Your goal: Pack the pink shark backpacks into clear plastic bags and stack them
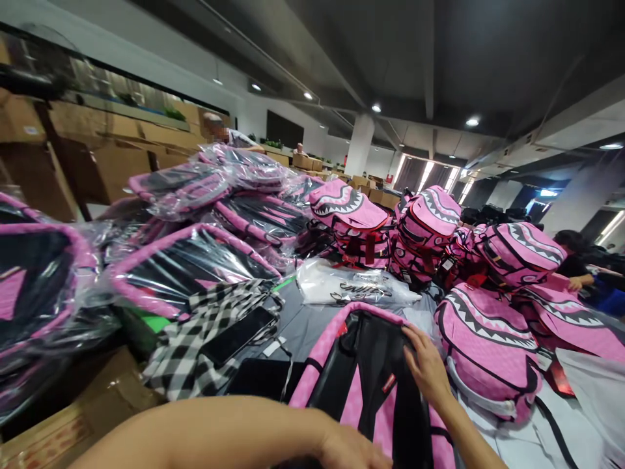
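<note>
Closest to the camera is the left forearm [219, 426], a broad diagonal across the bottom that ends in the left hand [356, 449], cut off by the lower edge. That hand lies over the near part of a pink-and-black backpack [374, 384], which rests back panel up on the grey-covered worktop [295, 319]. Its left fingers run out of view, so I cannot tell how far apart they are, or whether they grip anything.

The backpack's long axis points away from the wearer, almost straight ahead, its rounded pink end farthest off. The two hands are staggered along it: the left one at the near end, the right hand [427, 368] higher up on the right edge — the closer of the two to the rounded end. The right fingers are stretched out and slightly parted, tips on the border of the dark panel and directed towards the far left; whether they pinch the edge or only rest there I cannot tell.

Just past the rounded end lies a clear plastic package [359, 286]. To the left are a checked cloth [178, 358] with a phone [237, 335] on it and, beyond, a heap of wrapped backpacks [195, 260]. Near the right hand, on the outer side, sits a shark-mouth backpack [488, 352] — front up, with more behind it.
</note>
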A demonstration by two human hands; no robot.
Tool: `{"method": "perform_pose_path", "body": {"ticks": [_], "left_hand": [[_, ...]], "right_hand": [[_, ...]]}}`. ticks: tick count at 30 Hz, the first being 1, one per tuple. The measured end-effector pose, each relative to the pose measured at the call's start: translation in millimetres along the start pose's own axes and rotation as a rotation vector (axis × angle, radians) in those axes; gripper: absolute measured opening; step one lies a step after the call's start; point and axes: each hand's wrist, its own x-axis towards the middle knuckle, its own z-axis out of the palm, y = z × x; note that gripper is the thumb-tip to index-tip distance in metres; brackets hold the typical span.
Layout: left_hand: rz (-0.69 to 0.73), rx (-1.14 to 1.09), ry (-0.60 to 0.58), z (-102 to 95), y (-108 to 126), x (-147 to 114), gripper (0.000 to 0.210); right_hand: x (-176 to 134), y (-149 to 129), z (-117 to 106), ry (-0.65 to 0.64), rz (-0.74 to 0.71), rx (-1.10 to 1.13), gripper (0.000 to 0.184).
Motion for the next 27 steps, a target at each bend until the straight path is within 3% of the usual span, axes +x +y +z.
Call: {"method": "perform_pose_path", "body": {"ticks": [1,3,5,6,9,12,14,17,20,22,24,27], "left_hand": [[-0.078,0.0,0.031,-20.5,-0.1,2.5,0.052],[-0.259,0.135,0.301,-57.7,-6.2,7.4,0.054],[-0.362,0.316,0.608,-80.7,-21.4,13.0,0.065],[-0.37,0.355,0.676,-85.3,-31.2,15.8,0.072],[-0.36,0.282,0.631,-78.4,-57.8,22.1,0.088],[-0.336,0.226,0.614,-63.2,-70.4,22.8,0.093],[-0.319,0.221,0.656,-57.1,-76.1,22.1,0.094],[-0.28,0.249,0.711,-51.9,-91.4,23.9,0.087],[-0.254,0.33,0.708,-46.1,-111.8,29.2,0.072],[-0.248,0.406,0.729,-41.2,-122.0,32.6,0.071],[-0.243,0.469,0.776,-36.5,-126.6,34.9,0.079],[-0.226,0.458,0.834,-32.4,-124.0,37.2,0.096]], "right_hand": [[4.9,16.6,18.0,0.045,0.042,-0.059,0.044],[-0.3,42.4,55.1,0.094,0.05,-0.128,0.049],[-11.9,57.4,78.5,0.059,0.032,-0.178,0.05],[-13.4,61.4,81.5,0.007,0.009,-0.212,0.047],[22.4,64.9,63.1,-0.226,-0.049,-0.361,0.032],[108.7,65.9,52.6,-0.368,0.079,-0.445,0.032],[167.0,68.7,72.8,-0.386,0.113,-0.421,0.032],[222.7,73.9,132.1,-0.402,0.124,-0.364,0.035],[240.2,75.9,183.0,-0.427,0.131,-0.321,0.041],[240.5,74.0,195.4,-0.465,0.126,-0.298,0.034],[236.4,70.0,189.1,-0.487,0.113,-0.279,0.027],[220.2,64.5,156.2,-0.49,0.058,-0.238,0.029]]}}
